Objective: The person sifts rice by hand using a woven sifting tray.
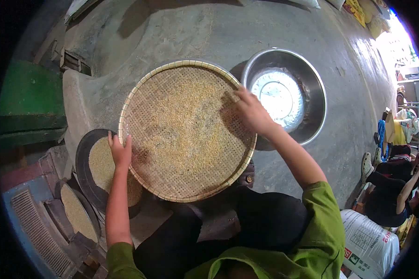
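Observation:
A round woven bamboo sieve tray (pixel 135 100) lies tilted in front of me with husked grain (pixel 181 125) spread over its mesh. My left hand (pixel 120 151) grips the tray's left rim. My right hand (pixel 252 111) rests on the grain near the right rim, fingers curled and touching the kernels. Under the tray's left edge a dark round pan (pixel 86 158) holds finer sifted grain (pixel 100 162).
An empty steel basin (pixel 312 83) stands on the concrete floor right of the tray. Another pan of grain (pixel 77 214) sits at lower left beside a blue metal machine (pixel 30 223). A white sack (pixel 370 242) lies at lower right. A person in black (pixel 391 190) sits at the right edge.

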Tool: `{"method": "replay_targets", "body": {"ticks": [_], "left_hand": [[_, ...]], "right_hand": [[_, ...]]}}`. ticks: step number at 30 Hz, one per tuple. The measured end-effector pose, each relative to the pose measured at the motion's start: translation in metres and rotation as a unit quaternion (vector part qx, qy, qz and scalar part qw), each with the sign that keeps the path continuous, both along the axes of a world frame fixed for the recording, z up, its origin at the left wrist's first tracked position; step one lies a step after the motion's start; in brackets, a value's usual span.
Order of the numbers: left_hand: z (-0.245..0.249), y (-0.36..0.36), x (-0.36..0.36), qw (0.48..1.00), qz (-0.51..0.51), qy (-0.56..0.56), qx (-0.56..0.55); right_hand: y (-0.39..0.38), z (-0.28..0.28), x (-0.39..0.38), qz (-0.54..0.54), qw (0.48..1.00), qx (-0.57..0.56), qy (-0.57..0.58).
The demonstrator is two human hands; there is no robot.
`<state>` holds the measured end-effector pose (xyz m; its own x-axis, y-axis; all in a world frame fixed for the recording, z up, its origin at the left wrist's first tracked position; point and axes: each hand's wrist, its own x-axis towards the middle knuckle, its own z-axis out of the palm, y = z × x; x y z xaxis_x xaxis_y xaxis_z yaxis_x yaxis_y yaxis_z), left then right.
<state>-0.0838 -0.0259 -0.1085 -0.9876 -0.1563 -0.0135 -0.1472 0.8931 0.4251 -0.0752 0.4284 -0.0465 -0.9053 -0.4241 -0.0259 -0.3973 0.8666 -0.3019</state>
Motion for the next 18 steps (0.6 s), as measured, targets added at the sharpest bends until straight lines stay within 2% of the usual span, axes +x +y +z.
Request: {"method": "replay_targets", "body": {"ticks": [1, 3, 4, 9, 11, 12, 14, 15, 17, 18], "left_hand": [[-0.001, -0.001, 0.000, 1.000, 0.000, 0.000, -0.009], [-0.002, -0.001, 0.000, 1.000, -0.001, 0.002, -0.006], [-0.002, -0.001, 0.000, 1.000, -0.003, 0.004, -0.002], [0.007, 0.005, 0.001, 1.000, 0.008, -0.004, 0.013], [0.006, 0.005, 0.000, 1.000, 0.013, -0.010, 0.019], [0.005, 0.004, 0.000, 1.000, 0.010, -0.008, 0.010], [0.004, 0.002, 0.000, 1.000, 0.005, -0.008, 0.000], [0.003, 0.002, 0.000, 1.000, 0.008, -0.006, 0.016], [0.002, 0.002, 0.000, 0.999, 0.009, -0.006, 0.031], [0.002, 0.002, 0.000, 1.000, 0.005, -0.012, 0.024]], "right_hand": [[0.009, 0.001, 0.003, -0.072, 0.995, -0.068, 0.003], [0.026, 0.007, 0.009, -0.176, 0.978, -0.112, 0.018], [0.044, -0.006, 0.012, -0.190, 0.974, -0.114, 0.056], [0.108, -0.063, 0.029, -0.252, 0.967, -0.021, 0.033], [0.114, -0.069, 0.036, -0.274, 0.959, 0.051, -0.050], [0.116, -0.074, 0.036, -0.274, 0.959, 0.050, -0.051], [0.107, -0.068, 0.033, -0.285, 0.955, -0.032, -0.077], [0.103, -0.065, 0.032, -0.287, 0.954, -0.032, -0.079], [0.077, -0.040, 0.022, -0.247, 0.957, -0.152, 0.015], [0.062, -0.030, 0.018, -0.235, 0.954, -0.186, 0.025]]}}
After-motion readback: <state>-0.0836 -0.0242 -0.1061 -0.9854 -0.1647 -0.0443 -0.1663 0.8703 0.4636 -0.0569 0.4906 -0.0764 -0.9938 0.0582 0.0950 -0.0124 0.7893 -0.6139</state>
